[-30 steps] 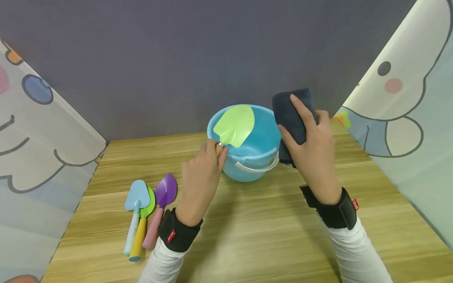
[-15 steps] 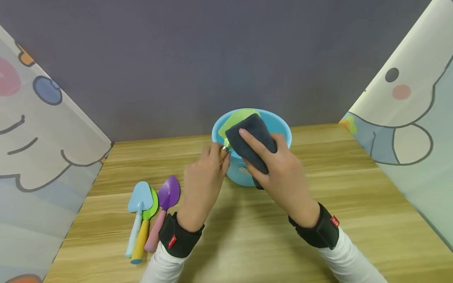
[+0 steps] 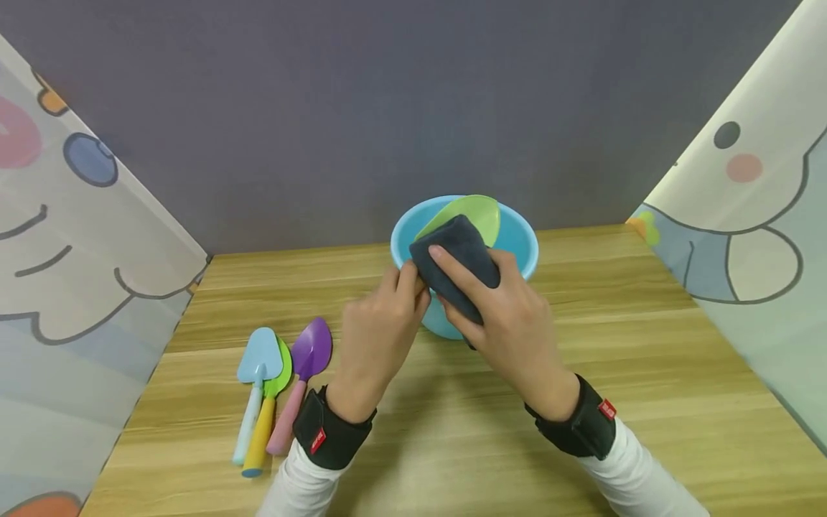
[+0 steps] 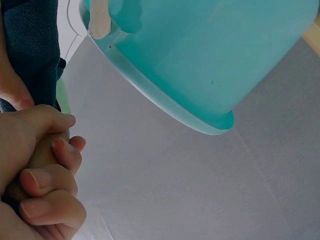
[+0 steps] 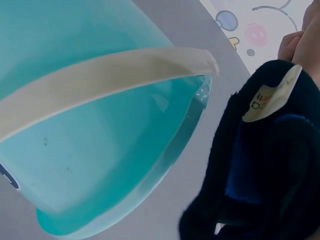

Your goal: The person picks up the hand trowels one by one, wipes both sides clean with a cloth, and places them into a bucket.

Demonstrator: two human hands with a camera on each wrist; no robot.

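The left-hand grip [image 3: 381, 330] curls round the wooden handle [image 4: 42, 155] of a green shovel [image 3: 483, 214]. The right-hand grip [image 3: 513, 319] pinches a folded dark cloth [image 3: 466, 240] against the shovel's blade, covering its near part. The far part of the blade shows over the opening of a blue bucket [image 3: 442, 322]; contact with the rim cannot be determined. The bucket stands on the far side of the counter [image 3: 646, 323]; both hands and the cloth obstruct its near side. Its white handle [image 5: 120, 72] appears in the right wrist view.

To the left lie three small trowels: a light blue trowel [image 3: 261, 353], overlapping a green trowel [image 3: 281, 375] with a yellow handle, and a purple trowel [image 3: 313, 348] beside them. A dark grey panel [image 3: 388, 108] closes the far side; printed panels flank left [image 3: 71, 251] and right.

Hand pose: the forearms enter from the near side and converge. The right index finger extends across the cloth, thumb below. Each wrist carries a black band [image 3: 332, 429].
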